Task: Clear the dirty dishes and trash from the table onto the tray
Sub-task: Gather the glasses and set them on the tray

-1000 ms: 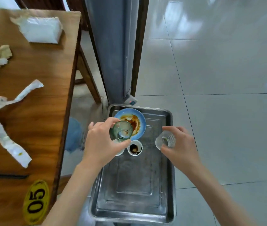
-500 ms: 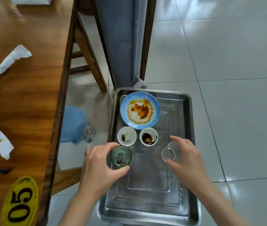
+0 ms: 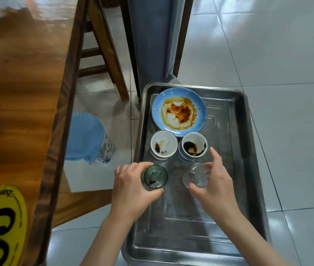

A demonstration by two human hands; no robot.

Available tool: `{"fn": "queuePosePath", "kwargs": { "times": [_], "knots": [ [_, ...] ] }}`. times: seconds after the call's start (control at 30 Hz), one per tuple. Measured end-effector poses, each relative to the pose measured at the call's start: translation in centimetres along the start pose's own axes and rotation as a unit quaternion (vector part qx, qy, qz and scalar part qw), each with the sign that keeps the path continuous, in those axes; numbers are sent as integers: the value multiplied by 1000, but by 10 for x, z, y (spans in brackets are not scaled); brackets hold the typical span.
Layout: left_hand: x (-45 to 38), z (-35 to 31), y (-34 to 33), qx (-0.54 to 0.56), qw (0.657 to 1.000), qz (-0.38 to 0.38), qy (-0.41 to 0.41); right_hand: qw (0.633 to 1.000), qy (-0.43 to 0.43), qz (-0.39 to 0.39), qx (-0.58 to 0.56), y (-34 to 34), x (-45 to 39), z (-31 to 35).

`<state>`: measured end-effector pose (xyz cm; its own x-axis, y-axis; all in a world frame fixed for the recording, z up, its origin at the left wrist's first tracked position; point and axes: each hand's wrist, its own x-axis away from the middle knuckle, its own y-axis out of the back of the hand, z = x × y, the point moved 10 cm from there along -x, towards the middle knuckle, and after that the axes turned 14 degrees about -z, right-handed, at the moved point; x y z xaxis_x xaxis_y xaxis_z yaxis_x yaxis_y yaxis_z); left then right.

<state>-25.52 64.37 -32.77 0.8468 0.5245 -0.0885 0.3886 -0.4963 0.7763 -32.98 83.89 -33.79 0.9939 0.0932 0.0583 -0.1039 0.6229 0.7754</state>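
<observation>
On a grey tiled floor (image 3: 267,54) beside a wooden table (image 3: 27,83), a metal tray (image 3: 235,143) is seen. Near its left edge a green glass (image 3: 155,176) is gripped by the left hand (image 3: 131,187); toward mid-tray a clear glass (image 3: 196,175) is held by the curled fingers of the right hand (image 3: 215,183).

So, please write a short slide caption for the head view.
Left hand sets a green glass, right hand a clear glass, on the steel tray.

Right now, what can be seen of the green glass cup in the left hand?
The green glass cup is small, round and translucent, upright with its mouth open to the camera. Dark specks of residue lie at its bottom. The left hand grips it, fingers and thumb curled round its sides, over the metal tray, in front of a stained white cup.
</observation>
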Motion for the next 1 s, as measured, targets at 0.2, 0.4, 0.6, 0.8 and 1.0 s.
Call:
{"fn": "queuePosePath", "kwargs": {
  "times": [0.2, 0.4, 0.6, 0.8, 1.0],
  "knots": [
    [-5, 9, -16, -15, 1000, -1, 10, 999, -4, -24, -28, -11, -2, -6],
    [-6, 12, -24, -19, 1000, 1, 16, 999, -5, -26, -44, -19, -1, -7],
    [-7, 14, -28, -16, 1000, 3, 18, 998, -3, -35, -52, -23, -3, -8],
    [-5, 17, -30, -18, 999, 6, 27, 997, -20, -35, -71, -26, -3, -11],
    [-3, 17, -30, -20, 999, 10, 30, 997, -33, -11, -62, -29, 0, -14]
  ]
}}
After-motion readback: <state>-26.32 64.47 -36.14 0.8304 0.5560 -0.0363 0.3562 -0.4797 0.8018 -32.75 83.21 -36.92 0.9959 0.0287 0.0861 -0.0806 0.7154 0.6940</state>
